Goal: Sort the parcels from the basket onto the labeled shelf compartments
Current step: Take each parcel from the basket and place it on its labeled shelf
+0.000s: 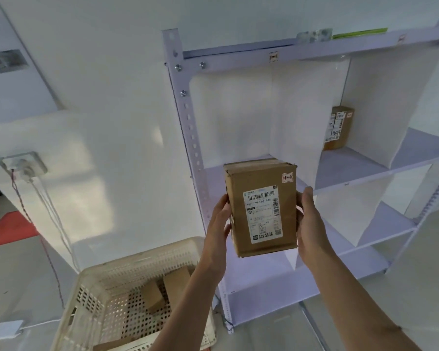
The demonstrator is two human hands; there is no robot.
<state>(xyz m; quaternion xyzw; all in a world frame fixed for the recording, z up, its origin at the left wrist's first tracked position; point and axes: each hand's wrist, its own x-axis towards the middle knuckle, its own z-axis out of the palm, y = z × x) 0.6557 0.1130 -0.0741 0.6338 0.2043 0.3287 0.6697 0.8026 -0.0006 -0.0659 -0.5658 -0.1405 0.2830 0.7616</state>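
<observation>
A brown cardboard parcel (262, 209) with a white shipping label and a small red-edged sticker is held upright in front of the white shelf unit (352, 171). My left hand (218, 224) grips its left side and my right hand (311, 224) grips its right side. The parcel hangs level with the upper left compartment. A cream perforated basket (91, 295) stands at the lower left with two or three small brown parcels (162, 290) inside. Another labelled brown parcel (338, 127) stands upright at the back of the upper middle compartment.
White dividers split the shelves into compartments, and a small label (273, 57) sits on the top rail. On the wall at the left is a socket (26, 165) with cables hanging down. A red floor patch (8, 229) lies at the far left.
</observation>
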